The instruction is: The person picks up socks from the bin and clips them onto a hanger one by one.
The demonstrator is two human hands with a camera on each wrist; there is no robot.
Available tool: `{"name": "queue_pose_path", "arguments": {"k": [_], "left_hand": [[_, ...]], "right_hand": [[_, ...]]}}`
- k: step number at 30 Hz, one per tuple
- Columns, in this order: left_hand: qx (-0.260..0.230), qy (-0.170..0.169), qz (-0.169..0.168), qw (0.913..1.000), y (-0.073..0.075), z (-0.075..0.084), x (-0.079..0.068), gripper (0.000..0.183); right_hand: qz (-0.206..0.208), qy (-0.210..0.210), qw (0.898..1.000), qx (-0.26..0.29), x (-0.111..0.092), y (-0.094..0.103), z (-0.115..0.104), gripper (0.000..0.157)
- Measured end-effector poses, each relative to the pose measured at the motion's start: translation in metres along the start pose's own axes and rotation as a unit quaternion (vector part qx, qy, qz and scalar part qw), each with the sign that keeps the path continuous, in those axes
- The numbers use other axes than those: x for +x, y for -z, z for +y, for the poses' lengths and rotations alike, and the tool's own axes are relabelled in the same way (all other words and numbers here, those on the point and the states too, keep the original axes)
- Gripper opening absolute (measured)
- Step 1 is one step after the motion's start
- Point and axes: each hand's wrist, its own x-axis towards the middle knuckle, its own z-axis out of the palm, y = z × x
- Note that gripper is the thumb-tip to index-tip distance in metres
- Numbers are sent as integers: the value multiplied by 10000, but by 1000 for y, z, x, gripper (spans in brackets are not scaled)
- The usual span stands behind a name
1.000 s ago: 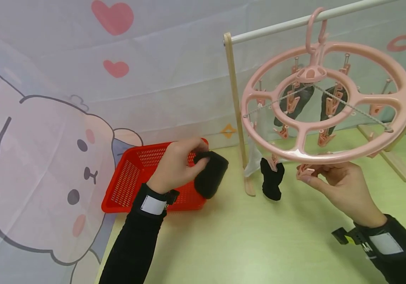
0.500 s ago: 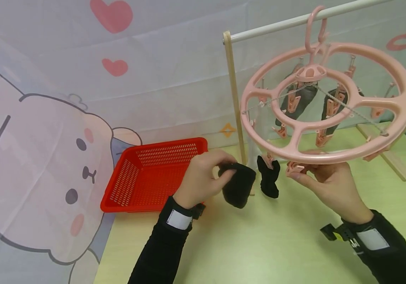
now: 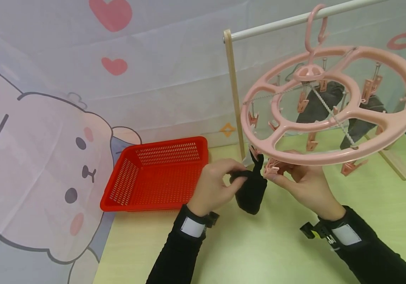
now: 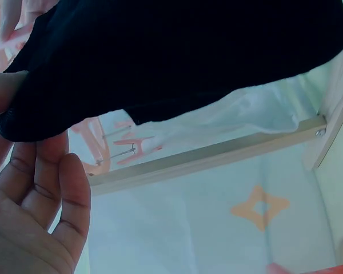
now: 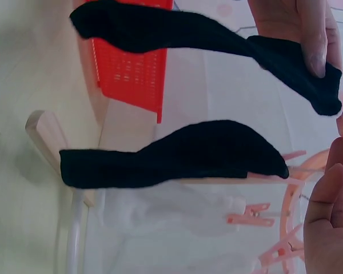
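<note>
My left hand [image 3: 220, 184] pinches a black sock [image 3: 250, 196] near its upper end, the rest drooping over the table. In the left wrist view this sock [image 4: 160, 63] fills the top, its edge between thumb and fingers. A second black sock [image 3: 258, 162] hangs from a clip on the round pink drying hanger [image 3: 330, 159], partly behind the held one; the right wrist view shows both socks apart, the clipped one [image 5: 183, 154] lower. With thumb and fingers, my right hand [image 3: 306, 187] grips a pink clothespin [image 3: 271, 167] under the hanger's front rim, right beside the held sock.
Left of the hands stands a red plastic basket [image 3: 164, 185] with nothing in it. The hanger hooks over a white rod [image 3: 281, 26] on a wooden post [image 3: 235, 86]. Grey socks [image 3: 320, 103] hang at its far side, and a white cloth item [image 5: 160, 211] hangs beyond the black socks.
My left hand has carried the black sock from over the basket rightward to the hanging sock. My right hand has moved left with the clothespin, and the hanger has turned.
</note>
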Motion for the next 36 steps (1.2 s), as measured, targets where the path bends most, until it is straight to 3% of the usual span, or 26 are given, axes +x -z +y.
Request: {"name": "queue_pose_path", "arguments": {"k": [10,17,23,29,36], "left_hand": [[-24,184,162,9997,-15,-2,-4,13],[23,272,239,9993,-18,0,-5,15],[46,322,423,9986,-19,1,-5,14],[-152,441,675,9966,-19,1,-6,12],[-299,551,766,9951,-19,1,-5,11]], "right_hand": [[68,-162,9998,-137,6,-16,8,37],[93,-307,9994,-151,6,-19,10,34],[5,-184,9998,-96,7,-18,9,33],[-74,-40,9999,-121,8,-20,3,36],[-129,-35,9984,-545,11,-24,-12,34]]}}
